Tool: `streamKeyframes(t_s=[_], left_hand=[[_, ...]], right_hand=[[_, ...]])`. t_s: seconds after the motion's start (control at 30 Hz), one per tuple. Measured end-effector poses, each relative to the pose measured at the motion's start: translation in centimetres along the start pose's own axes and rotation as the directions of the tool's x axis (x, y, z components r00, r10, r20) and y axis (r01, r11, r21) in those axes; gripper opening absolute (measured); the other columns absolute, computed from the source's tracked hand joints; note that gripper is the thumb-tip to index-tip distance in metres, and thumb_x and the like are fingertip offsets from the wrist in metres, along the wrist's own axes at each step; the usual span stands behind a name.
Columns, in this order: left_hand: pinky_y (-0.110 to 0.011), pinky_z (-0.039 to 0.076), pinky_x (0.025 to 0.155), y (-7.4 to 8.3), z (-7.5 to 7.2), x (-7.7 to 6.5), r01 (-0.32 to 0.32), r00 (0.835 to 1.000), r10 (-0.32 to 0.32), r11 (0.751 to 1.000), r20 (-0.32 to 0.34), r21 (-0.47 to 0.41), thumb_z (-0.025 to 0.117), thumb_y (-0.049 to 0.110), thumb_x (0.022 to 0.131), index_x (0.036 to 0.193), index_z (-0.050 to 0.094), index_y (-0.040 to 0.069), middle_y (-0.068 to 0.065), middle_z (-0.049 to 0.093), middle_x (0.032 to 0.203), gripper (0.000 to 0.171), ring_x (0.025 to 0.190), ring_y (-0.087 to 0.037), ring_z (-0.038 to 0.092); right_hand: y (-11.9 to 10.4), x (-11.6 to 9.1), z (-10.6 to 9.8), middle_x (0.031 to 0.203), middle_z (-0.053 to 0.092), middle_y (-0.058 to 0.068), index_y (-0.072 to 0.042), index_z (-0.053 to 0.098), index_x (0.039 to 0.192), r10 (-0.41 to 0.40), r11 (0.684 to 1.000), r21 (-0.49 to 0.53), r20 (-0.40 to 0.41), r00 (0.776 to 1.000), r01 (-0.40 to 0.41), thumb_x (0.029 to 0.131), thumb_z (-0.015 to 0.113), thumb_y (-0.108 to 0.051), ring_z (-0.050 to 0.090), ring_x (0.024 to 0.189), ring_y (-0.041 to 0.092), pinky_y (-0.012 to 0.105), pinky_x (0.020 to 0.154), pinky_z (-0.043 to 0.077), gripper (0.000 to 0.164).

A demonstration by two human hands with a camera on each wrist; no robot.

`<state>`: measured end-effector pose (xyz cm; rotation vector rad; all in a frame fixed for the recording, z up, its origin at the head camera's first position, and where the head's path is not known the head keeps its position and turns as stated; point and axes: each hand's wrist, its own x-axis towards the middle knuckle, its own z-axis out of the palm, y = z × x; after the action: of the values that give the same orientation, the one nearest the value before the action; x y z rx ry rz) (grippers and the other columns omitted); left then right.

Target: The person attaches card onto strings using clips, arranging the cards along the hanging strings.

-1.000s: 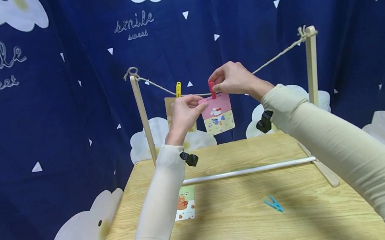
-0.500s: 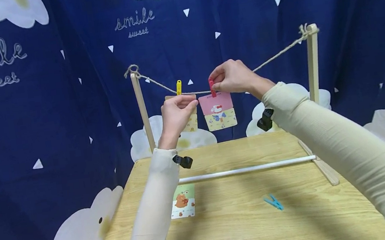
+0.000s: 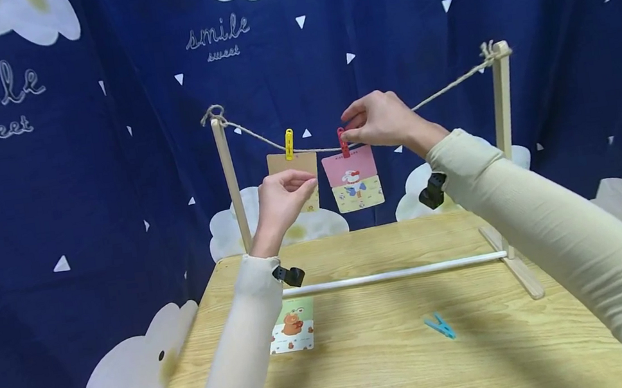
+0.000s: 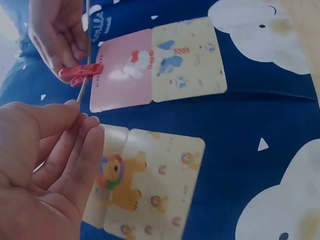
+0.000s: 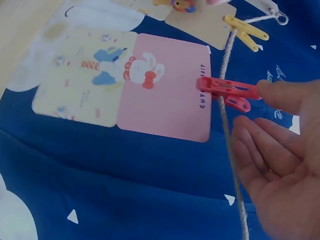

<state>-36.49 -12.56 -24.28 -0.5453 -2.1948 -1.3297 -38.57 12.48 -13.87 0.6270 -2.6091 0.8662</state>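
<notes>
A pink-and-yellow rabbit card (image 3: pixel 352 179) hangs from the rope (image 3: pixel 433 99) by a red clothespin (image 5: pixel 227 89). My right hand (image 3: pixel 386 120) is at this clothespin; in the right wrist view the thumb touches its end while the fingers stand apart from it. To the left, a tan lion card (image 4: pixel 150 185) hangs under a yellow clothespin (image 3: pixel 289 145). In front of that card is my left hand (image 3: pixel 286 200), fingers loosely bent and holding nothing. Part of the lion card is hidden behind it.
Two wooden posts (image 3: pixel 504 105) carry the rope, with a white rod (image 3: pixel 396 273) low between them. On the table (image 3: pixel 379 367) lie a bear card (image 3: pixel 294 329), partly covered by the left arm, and a blue clothespin (image 3: pixel 440 326).
My left hand has let go of the rabbit card's edge and moved left and down. My right fingers have loosened from the red clothespin, which stays on the rope with the card.
</notes>
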Motion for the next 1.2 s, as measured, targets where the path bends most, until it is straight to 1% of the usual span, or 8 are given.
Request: streamKeyframes(t_s=[0.17, 0.3, 0.5, 0.57, 0.77, 0.97, 1.07, 1.2], left_hand=[[-0.033, 0.058, 0.071, -0.8, -0.7, -1.0, 0.037, 0.999, -0.038, 0.999, 0.018, 0.010, 0.079, 0.024, 0.093, 0.102, 0.081, 0.013, -0.002, 0.078, 0.091, 0.014, 0.081, -0.015, 0.074], [-0.035, 0.058, 0.072, -1.2, -1.3, -1.6, 0.036, 0.999, -0.037, 0.999, 0.030, 0.040, 0.080, 0.024, 0.093, 0.102, 0.081, 0.013, -0.002, 0.078, 0.090, 0.014, 0.082, -0.016, 0.075], [-0.034, 0.058, 0.071, -2.0, -2.1, -2.4, 0.043, 0.997, -0.048, 0.996, 0.066, 0.072, 0.078, 0.032, 0.094, 0.107, 0.081, 0.014, 0.000, 0.079, 0.096, 0.022, 0.084, -0.014, 0.075], [-0.034, 0.058, 0.070, -2.3, -2.3, -2.8, 0.053, 0.995, -0.059, 0.996, 0.080, 0.070, 0.077, 0.034, 0.095, 0.106, 0.081, 0.015, 0.000, 0.079, 0.095, 0.023, 0.083, -0.013, 0.075], [-0.034, 0.057, 0.072, -3.8, -2.5, -4.2, 0.088, 0.987, -0.097, 0.993, 0.127, 0.075, 0.077, 0.037, 0.094, 0.107, 0.082, 0.017, 0.003, 0.079, 0.095, 0.024, 0.085, -0.014, 0.073], [-0.036, 0.057, 0.076, -6.3, -2.5, -6.1, 0.155, 0.964, -0.163, 0.986, 0.209, 0.054, 0.077, 0.041, 0.094, 0.109, 0.080, 0.019, 0.003, 0.078, 0.098, 0.027, 0.090, -0.017, 0.072], [-0.036, 0.058, 0.077, -7.5, -2.4, -6.9, 0.171, 0.957, -0.177, 0.984, 0.231, 0.044, 0.079, 0.040, 0.092, 0.109, 0.080, 0.017, 0.001, 0.078, 0.099, 0.028, 0.091, -0.017, 0.072], [-0.035, 0.058, 0.079, -8.9, -2.6, -7.9, 0.187, 0.950, -0.192, 0.981, 0.246, 0.044, 0.080, 0.036, 0.092, 0.112, 0.079, 0.012, -0.001, 0.078, 0.101, 0.031, 0.091, -0.018, 0.073]], right_hand=[[-0.1, -1.1, -0.5, 0.125, 0.073, 0.010, -0.008, 0.067, 0.134, -0.030, 0.999, 0.020, -0.088, 0.996, 0.032, 0.096, 0.074, -0.029, 0.069, 0.112, 0.025, 0.041, 0.098, 0.056, 0.044], [0.1, -2.8, -0.8, 0.123, 0.073, 0.007, -0.011, 0.069, 0.132, -0.045, 0.999, 0.021, -0.143, 0.989, 0.049, 0.098, 0.071, -0.030, 0.069, 0.109, 0.022, 0.040, 0.096, 0.057, 0.039], [1.6, -6.0, -0.8, 0.117, 0.076, 0.006, -0.012, 0.071, 0.128, -0.070, 0.997, 0.009, -0.178, 0.982, 0.073, 0.097, 0.072, -0.030, 0.071, 0.103, 0.020, 0.039, 0.091, 0.056, 0.036], [2.2, -7.0, -0.5, 0.115, 0.076, 0.005, -0.013, 0.072, 0.127, -0.075, 0.997, 0.007, -0.179, 0.981, 0.077, 0.096, 0.073, -0.030, 0.072, 0.101, 0.019, 0.033, 0.087, 0.055, 0.035], [4.2, -10.1, 0.7, 0.113, 0.077, 0.004, -0.014, 0.073, 0.124, -0.060, 0.997, 0.038, -0.166, 0.984, 0.067, 0.095, 0.075, -0.029, 0.072, 0.098, 0.019, 0.013, 0.077, 0.048, 0.032], [6.7, -13.0, 2.4, 0.107, 0.078, 0.001, -0.014, 0.074, 0.122, -0.062, 0.997, 0.032, -0.117, 0.991, 0.066, 0.096, 0.074, -0.025, 0.070, 0.092, 0.016, 0.016, 0.077, 0.050, 0.028], [8.1, -14.3, 3.5, 0.106, 0.078, 0.001, -0.013, 0.073, 0.122, -0.071, 0.997, 0.010, -0.072, 0.995, 0.072, 0.097, 0.073, -0.025, 0.071, 0.091, 0.015, 0.019, 0.077, 0.053, 0.028], [9.8, -16.2, 4.9, 0.109, 0.077, 0.002, -0.012, 0.073, 0.123, -0.044, 0.999, -0.001, -0.007, 0.999, 0.044, 0.098, 0.073, -0.028, 0.070, 0.092, 0.015, 0.023, 0.079, 0.055, 0.030]])
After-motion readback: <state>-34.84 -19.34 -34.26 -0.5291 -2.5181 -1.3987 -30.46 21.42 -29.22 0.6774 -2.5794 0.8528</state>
